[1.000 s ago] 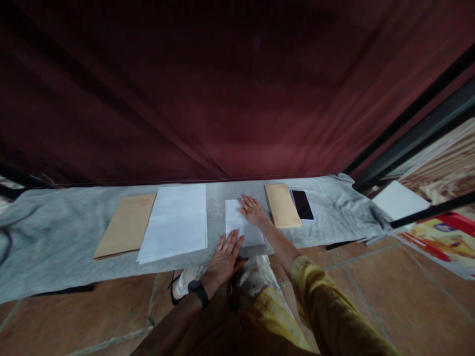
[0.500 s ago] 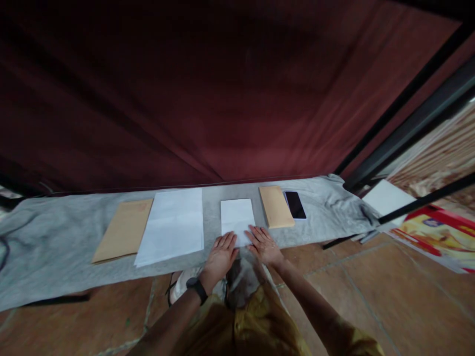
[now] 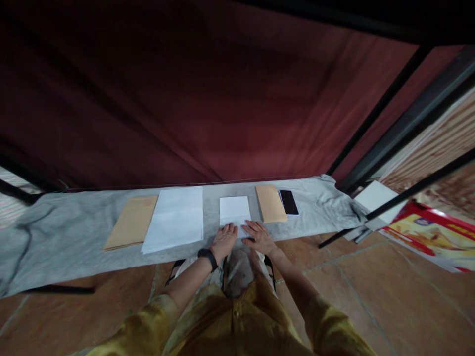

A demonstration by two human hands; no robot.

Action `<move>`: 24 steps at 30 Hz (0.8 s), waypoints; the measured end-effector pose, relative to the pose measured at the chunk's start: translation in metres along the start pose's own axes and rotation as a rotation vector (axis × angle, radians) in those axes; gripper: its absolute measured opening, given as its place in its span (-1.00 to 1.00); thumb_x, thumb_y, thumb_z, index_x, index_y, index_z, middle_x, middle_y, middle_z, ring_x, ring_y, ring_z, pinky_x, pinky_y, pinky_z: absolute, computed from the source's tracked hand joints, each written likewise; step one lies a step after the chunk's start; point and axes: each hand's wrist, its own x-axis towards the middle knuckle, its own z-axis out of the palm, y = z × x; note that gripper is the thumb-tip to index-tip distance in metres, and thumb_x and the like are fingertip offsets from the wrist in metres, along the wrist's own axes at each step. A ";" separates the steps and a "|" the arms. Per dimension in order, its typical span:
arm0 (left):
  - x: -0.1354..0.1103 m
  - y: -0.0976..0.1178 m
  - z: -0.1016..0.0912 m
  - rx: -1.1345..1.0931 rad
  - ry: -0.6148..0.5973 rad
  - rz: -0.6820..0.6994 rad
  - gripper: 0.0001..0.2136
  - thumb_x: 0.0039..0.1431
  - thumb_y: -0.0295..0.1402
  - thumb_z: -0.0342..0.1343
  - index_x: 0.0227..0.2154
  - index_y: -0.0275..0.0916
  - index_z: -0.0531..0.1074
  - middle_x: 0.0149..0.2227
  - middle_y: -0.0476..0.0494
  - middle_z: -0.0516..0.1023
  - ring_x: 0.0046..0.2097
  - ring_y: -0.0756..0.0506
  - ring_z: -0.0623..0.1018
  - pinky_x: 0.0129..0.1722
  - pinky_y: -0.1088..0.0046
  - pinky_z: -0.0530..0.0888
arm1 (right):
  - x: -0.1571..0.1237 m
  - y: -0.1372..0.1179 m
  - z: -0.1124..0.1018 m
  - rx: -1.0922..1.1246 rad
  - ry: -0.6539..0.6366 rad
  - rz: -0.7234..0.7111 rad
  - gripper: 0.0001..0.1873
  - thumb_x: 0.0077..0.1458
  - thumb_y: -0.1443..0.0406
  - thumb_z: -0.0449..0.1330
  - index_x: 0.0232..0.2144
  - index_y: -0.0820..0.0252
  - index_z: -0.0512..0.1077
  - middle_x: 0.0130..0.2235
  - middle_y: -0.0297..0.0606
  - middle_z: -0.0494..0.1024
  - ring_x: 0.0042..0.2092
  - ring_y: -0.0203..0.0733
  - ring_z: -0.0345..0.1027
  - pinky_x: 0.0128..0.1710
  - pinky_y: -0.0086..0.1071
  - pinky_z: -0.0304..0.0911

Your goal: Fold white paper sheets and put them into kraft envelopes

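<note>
A folded sheet of white paper (image 3: 235, 208) lies on the grey cloth in front of me. On its lower left part my left hand (image 3: 224, 239) rests flat, fingers stretched forward. My right hand (image 3: 261, 239) lies on the paper's lower right edge with its fingers spread. Neither hand grips anything. To the left is a stack of larger white sheets (image 3: 174, 217), its left edge beside a large brown envelope (image 3: 131, 221). Right of the folded paper sits a smaller stack of brown envelopes (image 3: 270, 203), next to a dark-screened phone (image 3: 288, 202).
The grey cloth (image 3: 67, 232) covers a long narrow bench against a dark red curtain (image 3: 237, 123). Black metal bars (image 3: 386, 109) stand at the right. A red and yellow printed box (image 3: 434, 235) and a white board (image 3: 378, 198) are beyond the bench's right end.
The camera view has shifted, showing more of my sleeves. Both hands stay on the folded paper, with my left hand slightly further across its lower part.
</note>
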 end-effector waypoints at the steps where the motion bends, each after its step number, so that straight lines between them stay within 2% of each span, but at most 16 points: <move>1: 0.001 0.001 0.000 0.003 0.000 -0.001 -0.49 0.21 -0.61 -0.12 0.18 -0.20 0.38 0.24 -0.34 0.43 0.25 -0.24 0.41 0.15 0.07 0.40 | 0.000 0.000 0.000 0.001 0.003 0.000 -0.37 0.19 0.11 0.28 0.27 0.02 0.33 0.36 -0.14 0.27 0.35 -0.06 0.18 0.37 -0.06 0.01; 7: -0.005 -0.007 0.007 -0.028 -0.007 0.004 -0.49 0.24 -0.55 -0.09 0.23 -0.15 0.34 0.30 -0.21 0.39 0.29 -0.21 0.36 0.20 0.09 0.37 | 0.000 0.002 0.002 0.010 0.018 -0.019 -0.40 0.22 0.10 0.25 0.27 0.06 0.33 0.36 -0.13 0.26 0.36 -0.06 0.15 0.37 -0.07 0.00; 10: -0.011 -0.018 0.015 -0.167 0.036 -0.020 -0.48 0.22 -0.50 -0.02 0.25 -0.12 0.33 0.32 -0.14 0.36 0.30 -0.20 0.34 0.26 0.10 0.30 | -0.001 0.002 0.003 0.026 0.020 -0.022 -0.40 0.25 0.08 0.21 0.27 0.11 0.32 0.37 -0.11 0.25 0.36 -0.05 0.12 0.38 -0.08 -0.03; 13: -0.011 -0.030 0.025 -0.331 0.098 -0.075 -0.49 0.19 -0.48 0.03 0.21 -0.09 0.38 0.28 -0.07 0.42 0.28 -0.16 0.37 0.27 0.12 0.29 | -0.002 0.001 0.004 0.037 0.045 -0.025 -0.41 0.25 0.08 0.21 0.27 0.13 0.34 0.36 -0.10 0.27 0.36 -0.05 0.13 0.38 -0.09 -0.05; 18: -0.004 -0.045 0.038 -0.544 0.169 -0.073 -0.56 0.18 -0.49 0.07 0.11 -0.09 0.49 0.20 -0.07 0.52 0.23 -0.12 0.44 0.28 0.16 0.30 | -0.001 0.001 0.004 0.037 0.071 -0.014 -0.44 0.24 0.11 0.22 0.24 0.11 0.37 0.33 -0.12 0.31 0.34 -0.05 0.15 0.37 -0.09 -0.03; 24: -0.004 -0.049 0.044 -0.665 0.208 -0.064 -0.60 0.17 -0.51 0.12 0.05 -0.07 0.53 0.17 -0.09 0.54 0.20 -0.12 0.48 0.28 0.10 0.33 | -0.001 0.001 0.006 0.065 0.096 -0.017 -0.45 0.23 0.14 0.22 0.23 0.12 0.37 0.33 -0.13 0.32 0.34 -0.06 0.16 0.38 -0.09 -0.05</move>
